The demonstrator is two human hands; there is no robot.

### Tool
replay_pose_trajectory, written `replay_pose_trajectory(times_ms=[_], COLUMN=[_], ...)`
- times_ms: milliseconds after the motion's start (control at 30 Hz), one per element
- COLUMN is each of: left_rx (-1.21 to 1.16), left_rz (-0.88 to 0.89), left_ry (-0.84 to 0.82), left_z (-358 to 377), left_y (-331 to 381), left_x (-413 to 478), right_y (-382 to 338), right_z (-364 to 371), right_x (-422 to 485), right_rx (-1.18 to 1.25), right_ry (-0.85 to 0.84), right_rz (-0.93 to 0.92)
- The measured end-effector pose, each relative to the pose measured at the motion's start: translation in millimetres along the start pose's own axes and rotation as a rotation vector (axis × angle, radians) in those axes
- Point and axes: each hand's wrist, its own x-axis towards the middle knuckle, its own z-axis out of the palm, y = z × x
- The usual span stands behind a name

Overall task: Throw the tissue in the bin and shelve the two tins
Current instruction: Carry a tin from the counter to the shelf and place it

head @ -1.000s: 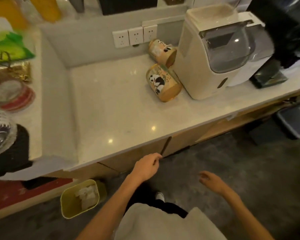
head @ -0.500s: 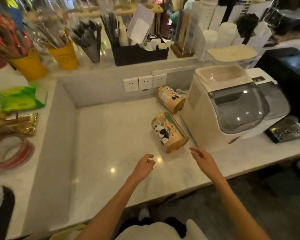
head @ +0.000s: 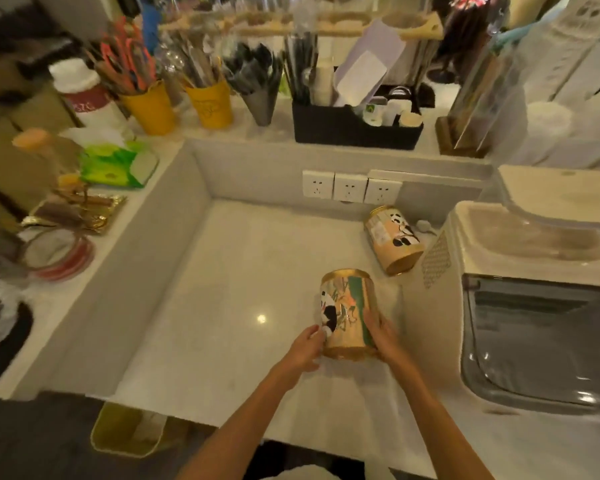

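You can read no text for certain: the red band on the white bottle (head: pixel 87 98), upper left of the frame, carries blurred, illegible characters.

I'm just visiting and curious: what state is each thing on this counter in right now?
Near tin: gripped on both sides.
Far tin: lying tilted against the white machine.
Left hand: closed on the near tin.
Right hand: closed on the near tin.
Yellow bin: open, holds tissue.

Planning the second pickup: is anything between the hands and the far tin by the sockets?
Nothing separate; bare counter lies between. But both the left hand and right hand are occupied by the near tin, short of the far tin.
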Motion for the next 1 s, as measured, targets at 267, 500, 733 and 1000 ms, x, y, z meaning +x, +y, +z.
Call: replay_pose_trajectory(times_ms=[267, 500, 733, 1000], left_rx=[-0.342, -0.707, -1.077, -1.201], left_rz=[0.056, 0.2, 0.328, 0.358], left_ry=[0.132, 0.292, 0.903, 1.455], left_z=[8.4, -25.6, -41.9, -45.5], left_y=[-48.0, -155.5, -283.3, -426.1], left_x=[-51.5, -160.7, -314.1, -469.6], right_y=[10.4, 31.9, 64.0, 153.7], right_z=[3.0, 107.0, 276.6, 431.2], right_x=[-18.6, -81.6, -201.2, -430.2], right_rx=[0.097, 0.028, -0.352, -0.887], right_ry=[-0.383, -0.936, -1.399, -1.865], right_rz=[0.109, 0.379, 0.474, 0.197])
